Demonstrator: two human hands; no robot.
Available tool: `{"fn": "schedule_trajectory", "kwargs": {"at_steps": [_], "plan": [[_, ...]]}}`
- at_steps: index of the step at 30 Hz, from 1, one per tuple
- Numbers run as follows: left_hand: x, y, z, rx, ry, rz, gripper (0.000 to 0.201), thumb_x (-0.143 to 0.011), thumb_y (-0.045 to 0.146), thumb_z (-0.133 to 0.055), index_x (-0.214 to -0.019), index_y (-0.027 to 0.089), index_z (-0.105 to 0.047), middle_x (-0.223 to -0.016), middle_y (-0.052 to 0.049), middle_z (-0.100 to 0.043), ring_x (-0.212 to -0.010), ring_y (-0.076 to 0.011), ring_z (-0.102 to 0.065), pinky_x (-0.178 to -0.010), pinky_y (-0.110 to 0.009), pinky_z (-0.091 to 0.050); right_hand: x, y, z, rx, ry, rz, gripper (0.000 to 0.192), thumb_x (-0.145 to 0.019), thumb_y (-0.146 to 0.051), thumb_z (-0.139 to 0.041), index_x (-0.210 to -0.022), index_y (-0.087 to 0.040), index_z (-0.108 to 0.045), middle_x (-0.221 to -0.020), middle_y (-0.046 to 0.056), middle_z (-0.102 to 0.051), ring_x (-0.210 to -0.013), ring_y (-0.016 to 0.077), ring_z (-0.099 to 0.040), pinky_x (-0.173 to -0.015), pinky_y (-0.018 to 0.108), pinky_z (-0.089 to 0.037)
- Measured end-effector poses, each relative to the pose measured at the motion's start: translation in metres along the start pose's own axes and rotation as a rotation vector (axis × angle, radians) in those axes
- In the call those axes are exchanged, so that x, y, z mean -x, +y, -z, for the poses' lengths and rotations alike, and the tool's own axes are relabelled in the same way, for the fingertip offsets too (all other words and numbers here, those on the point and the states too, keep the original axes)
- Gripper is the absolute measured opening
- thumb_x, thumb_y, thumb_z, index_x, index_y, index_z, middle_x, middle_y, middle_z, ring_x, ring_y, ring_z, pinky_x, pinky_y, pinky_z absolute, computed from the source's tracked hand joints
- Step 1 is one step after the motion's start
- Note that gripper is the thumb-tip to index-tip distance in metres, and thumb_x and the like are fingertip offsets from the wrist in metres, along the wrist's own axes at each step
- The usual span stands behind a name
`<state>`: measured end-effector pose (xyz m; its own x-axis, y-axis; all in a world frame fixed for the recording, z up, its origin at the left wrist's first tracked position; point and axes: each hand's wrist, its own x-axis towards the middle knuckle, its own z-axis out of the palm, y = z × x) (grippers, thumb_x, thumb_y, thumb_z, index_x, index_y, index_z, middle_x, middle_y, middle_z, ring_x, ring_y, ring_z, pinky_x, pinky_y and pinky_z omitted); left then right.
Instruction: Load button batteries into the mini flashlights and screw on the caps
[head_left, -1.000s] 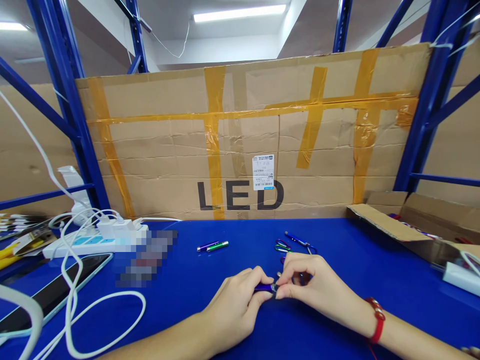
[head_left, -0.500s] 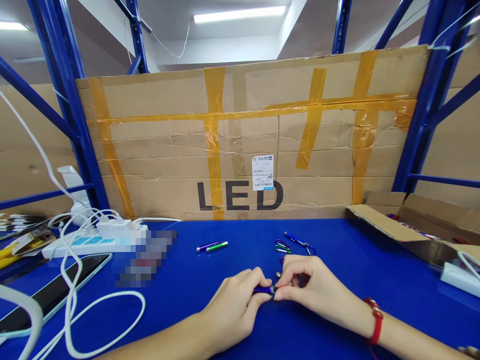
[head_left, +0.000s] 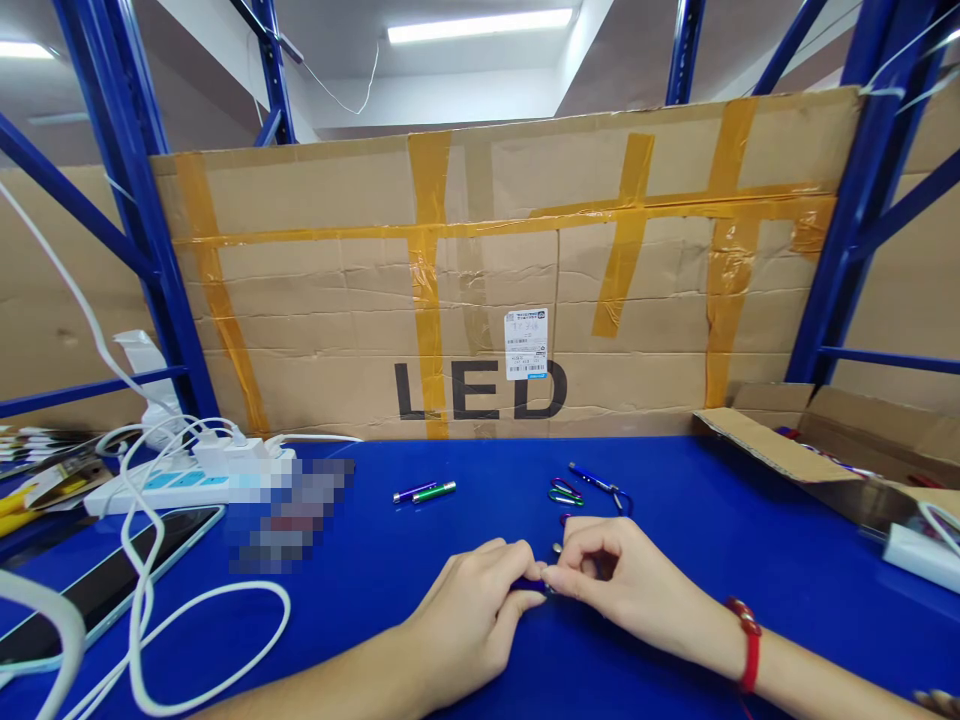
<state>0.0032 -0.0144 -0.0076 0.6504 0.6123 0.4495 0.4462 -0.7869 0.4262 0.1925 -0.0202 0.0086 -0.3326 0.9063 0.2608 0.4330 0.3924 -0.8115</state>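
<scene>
Both hands pinched a small, dark-blue metal flashlight low over the blue table: the left hand wrapped its barrel, the right hand nipped its end. Glossy carabiners lay just beyond.

Your hands meet at the table's near edge; two small cylinders lie behind-left, apparently clips behind, power strip far left.
</scene>
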Motion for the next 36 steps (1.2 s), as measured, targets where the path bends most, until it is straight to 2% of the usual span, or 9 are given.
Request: {"fn": "schedule_trajectory", "kwargs": {"at_steps": [7,12,21,27,32,36], "plan": [[0.0,0.001,0.001,0.028,0.013,0.005,0.007,-0.085,0.011,-0.046,-0.085,0.018,-0.049,-0.087,0.0,-0.06,-0.079,-0.0134,-0.055,-0.07,-0.021,-0.04,-0.001,0.004,-0.001,-0.077,-0.02,-0.041,0.04,-0.066,-0.047,-0.07,-0.053,-0.012,-0.056,-0.058,-0.001,-0.045,-0.049,0.007,-0.036,-0.047,0.02,-0.027],[0.001,0.003,0.003,0.079,-0.003,-0.001,0.018,-0.087,0.013,-0.045,-0.1,0.021,-0.053,-0.096,0.0,-0.061,-0.089,-0.0131,-0.056,-0.078,-0.021,-0.041,-0.003,0.006,-0.001,-0.144,-0.034,-0.083,0.039,-0.061,-0.047,-0.074,-0.054,-0.012,-0.059,-0.058,-0.002,-0.045,-0.043,0.0054,-0.038,-0.043,0.02,-0.027],[-0.001,0.004,0.005,0.074,-0.009,0.03,0.022,-0.086,0.012,-0.044,-0.102,0.022,-0.057,-0.093,0.0,-0.062,-0.085,-0.0137,-0.056,-0.076,-0.022,-0.041,-0.004,0.008,-0.002,-0.083,-0.009,-0.058,0.042,-0.058,-0.052,-0.074,-0.053,-0.012,-0.063,-0.056,0.0,-0.049,-0.048,0.0071,-0.039,-0.045,0.02,-0.028],[-0.001,0.006,0.004,0.08,0.015,0.097,0.018,-0.087,0.016,-0.043,-0.099,0.023,-0.056,-0.094,0.002,-0.062,-0.086,-0.0139,-0.056,-0.076,-0.023,-0.041,-0.002,0.008,0.003,0.124,0.085,0.064,0.037,-0.064,-0.052,-0.071,-0.059,-0.016,-0.067,-0.061,0.002,-0.055,-0.053,0.0094,-0.043,-0.049,0.021,-0.034],[-0.002,0.006,0.003,0.12,0.035,0.149,0.017,-0.089,0.018,-0.042,-0.098,0.023,-0.055,-0.095,0.001,-0.062,-0.087,-0.0145,-0.057,-0.077,-0.023,-0.041,-0.002,0.008,0.009,0.271,0.172,0.305,0.028,-0.068,-0.047,-0.07,-0.076,-0.02,-0.07,-0.066,0.001,-0.059,-0.052,0.0092,-0.048,-0.049,0.021,-0.037],[-0.003,0.005,0.003,0.141,0.028,0.145,0.017,-0.089,0.019,-0.041,-0.099,0.022,-0.054,-0.096,0.0,-0.062,-0.087,-0.0144,-0.057,-0.078,-0.023,-0.041,-0.001,0.009,0.01,0.303,0.183,0.421,0.022,-0.074,-0.043,-0.067,-0.076,-0.022,-0.07,-0.066,0.0,-0.059,-0.054,0.0088,-0.05,-0.05,0.02,-0.038]]}}
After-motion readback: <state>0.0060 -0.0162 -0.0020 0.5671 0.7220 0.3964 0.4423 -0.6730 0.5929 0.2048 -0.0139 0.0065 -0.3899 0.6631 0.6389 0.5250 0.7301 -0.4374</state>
